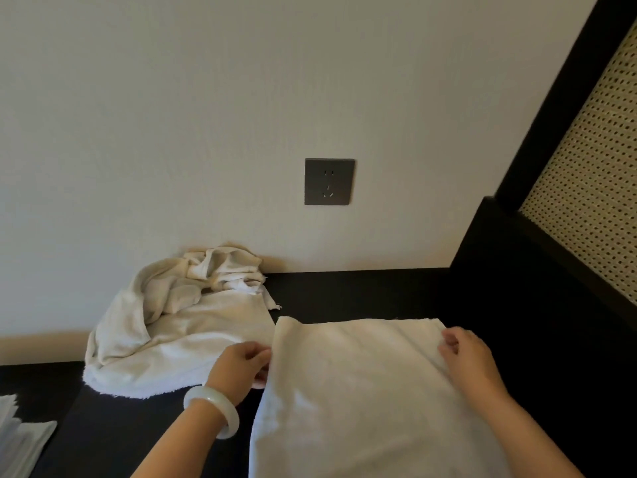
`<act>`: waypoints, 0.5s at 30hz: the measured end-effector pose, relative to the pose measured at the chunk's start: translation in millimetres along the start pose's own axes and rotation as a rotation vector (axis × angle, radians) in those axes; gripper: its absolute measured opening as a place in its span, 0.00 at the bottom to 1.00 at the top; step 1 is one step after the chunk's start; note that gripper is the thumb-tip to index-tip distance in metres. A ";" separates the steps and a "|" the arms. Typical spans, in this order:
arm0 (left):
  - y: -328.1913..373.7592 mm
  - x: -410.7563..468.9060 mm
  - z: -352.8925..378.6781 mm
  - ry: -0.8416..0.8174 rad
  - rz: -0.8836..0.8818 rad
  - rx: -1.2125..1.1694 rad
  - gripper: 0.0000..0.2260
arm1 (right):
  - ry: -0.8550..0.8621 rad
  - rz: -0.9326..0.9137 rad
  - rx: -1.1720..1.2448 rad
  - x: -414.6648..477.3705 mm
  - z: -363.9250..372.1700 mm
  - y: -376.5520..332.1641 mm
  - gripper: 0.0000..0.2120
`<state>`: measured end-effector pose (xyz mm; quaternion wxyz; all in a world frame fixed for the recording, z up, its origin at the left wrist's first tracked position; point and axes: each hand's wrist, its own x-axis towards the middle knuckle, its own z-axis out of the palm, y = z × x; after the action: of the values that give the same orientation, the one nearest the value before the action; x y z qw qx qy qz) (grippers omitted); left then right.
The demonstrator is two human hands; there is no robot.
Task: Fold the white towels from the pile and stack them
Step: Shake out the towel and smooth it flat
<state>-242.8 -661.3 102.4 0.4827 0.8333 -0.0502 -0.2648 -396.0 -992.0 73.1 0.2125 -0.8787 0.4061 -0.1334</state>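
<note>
A white towel [358, 391] lies spread flat on the dark table [362, 291] in front of me, reaching down to the frame's bottom edge. My left hand [241, 367], with a pale bangle on its wrist, pinches the towel's left edge near the far corner. My right hand [465, 353] grips the towel's far right corner. To the left, against the wall, sits a crumpled pile of white towels [172, 326], touching the spread towel's left side.
A dark wall socket [329, 181] is set in the cream wall above the table. A dark frame with a woven cane panel [593, 167] rises along the right. Something white and folded [20, 439] shows at the bottom left corner.
</note>
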 end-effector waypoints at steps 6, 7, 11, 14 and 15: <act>14.1 23.6 -12.3 -0.100 0.051 0.045 0.15 | -0.169 0.240 -0.020 29.0 -5.0 -14.8 0.10; 16.8 29.2 -15.8 -0.152 0.078 0.120 0.18 | -0.205 0.262 -0.035 31.8 -7.1 -16.5 0.09; 28.1 53.8 -26.1 -0.291 0.143 0.354 0.26 | -0.290 0.277 -0.004 38.0 -11.8 -22.5 0.12; 35.7 67.5 -28.7 -0.385 0.116 0.444 0.21 | -0.289 0.275 0.074 39.6 -11.4 -25.0 0.11; 37.9 71.7 -29.4 -0.407 0.106 0.472 0.15 | -0.286 0.268 0.101 39.8 -9.9 -24.5 0.09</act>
<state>-160.6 -682.7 117.4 0.2691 0.8484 -0.2492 -0.3818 -358.6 -1011.1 96.1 0.3275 -0.8150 0.4781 0.0020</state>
